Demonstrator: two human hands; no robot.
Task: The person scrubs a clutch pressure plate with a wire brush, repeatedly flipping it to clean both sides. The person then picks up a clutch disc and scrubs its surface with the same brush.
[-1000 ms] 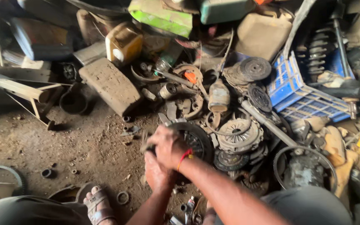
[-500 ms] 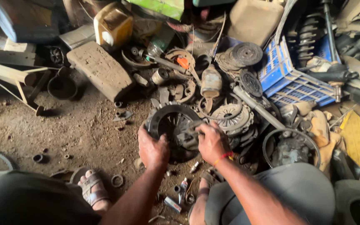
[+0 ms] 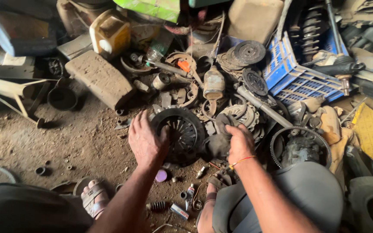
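Note:
A round black clutch pressure plate [image 3: 182, 131] stands tilted on the dirt floor in front of me. My left hand [image 3: 145, 140] grips its left rim. My right hand [image 3: 238, 140], with an orange thread at the wrist, holds a dark greasy rag [image 3: 219, 142] pressed against the plate's right edge. Both of my sandalled feet [image 3: 93, 194] rest on the ground close below.
A heap of metal scrap lies beyond: a second pressure plate [image 3: 244, 114], clutch discs [image 3: 249, 51], a toothed flywheel ring [image 3: 301, 149], a blue plastic crate [image 3: 294, 73], a concrete block [image 3: 100, 80], a yellow jerrycan [image 3: 109, 32]. Small bolts and a spring [image 3: 158, 206] lie by my feet.
My hands have moved apart across the pressure plate: the left now grips its left rim, the right presses a rag to its right side. The view has shifted closer.

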